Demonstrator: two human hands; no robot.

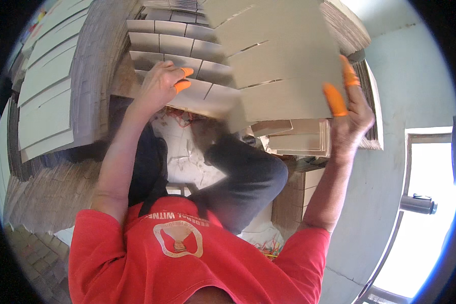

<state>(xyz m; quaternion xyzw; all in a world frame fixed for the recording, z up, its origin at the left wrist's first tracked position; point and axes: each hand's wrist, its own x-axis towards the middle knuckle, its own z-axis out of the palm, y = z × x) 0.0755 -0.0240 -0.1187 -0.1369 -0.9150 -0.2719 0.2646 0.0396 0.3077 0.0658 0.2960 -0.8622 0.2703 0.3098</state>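
My right hand (353,109), with orange covers on thumb and forefinger, grips a large slotted cardboard sheet (283,55) by its right edge. The sheet is raised and slightly blurred, with short slits along its left part. At the near left corner of a cardboard divider grid (218,96), my left hand (163,83) has its fingers curled. Its orange-covered thumb and forefinger are apart, with nothing seen between them. Crossing strips form rows of cells in the grid, and the raised sheet hides its right side.
Tall stacks of slotted cardboard (48,101) stand on the left. More cardboard pieces (301,139) lie under and behind the sheet on the right, beside a pale wall (390,81). My knees are below the work, and a bright doorway (425,202) is at the far right.
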